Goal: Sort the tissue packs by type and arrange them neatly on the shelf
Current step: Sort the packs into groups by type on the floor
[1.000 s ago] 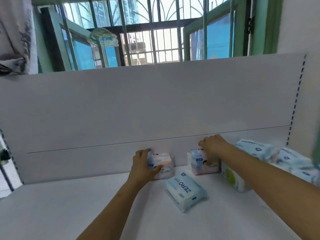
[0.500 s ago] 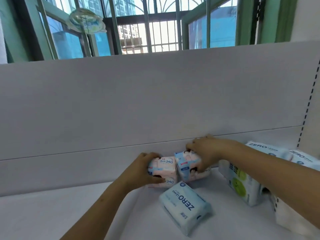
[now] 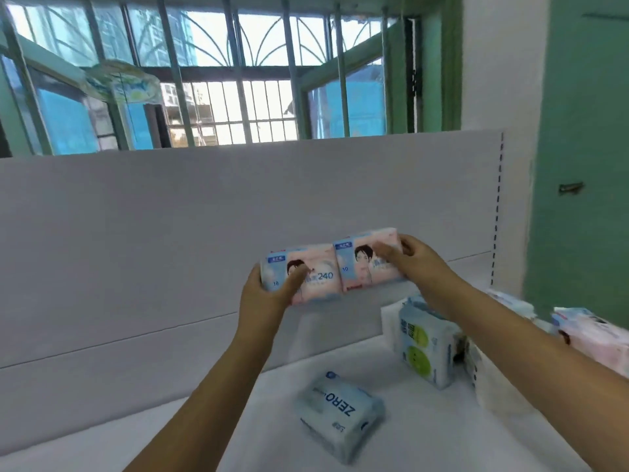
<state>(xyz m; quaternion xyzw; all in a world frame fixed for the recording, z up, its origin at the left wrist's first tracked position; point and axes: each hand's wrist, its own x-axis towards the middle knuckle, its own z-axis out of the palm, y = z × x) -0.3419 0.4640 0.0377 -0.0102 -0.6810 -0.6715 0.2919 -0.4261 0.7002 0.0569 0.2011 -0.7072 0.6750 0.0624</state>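
We note the flat white shelf (image 3: 136, 434) with a soft, glossy blue "ZERO" pack (image 3: 340, 415) lying on it and an upright green-dotted pack (image 3: 425, 349) just beside. Above it, two rectangular pink packs touch end to end: our left hand (image 3: 269, 287) grips the left pink pack (image 3: 306, 279), thumb across its printed front, while our right hand (image 3: 408, 258) clamps the right pink pack (image 3: 360, 264), fingers curled over its far end.

Open shelf to the left, clutter crowding the right

The shelf (image 3: 102, 434) is lying bare along its left half up to the back panel (image 3: 170, 250); a ZERO pack (image 3: 340, 415) is lying flat mid-shelf, a green-dotted pack (image 3: 423, 349) is standing just behind it to the right, and more packs (image 3: 592, 332) are piling at the far right, blocking passage there.
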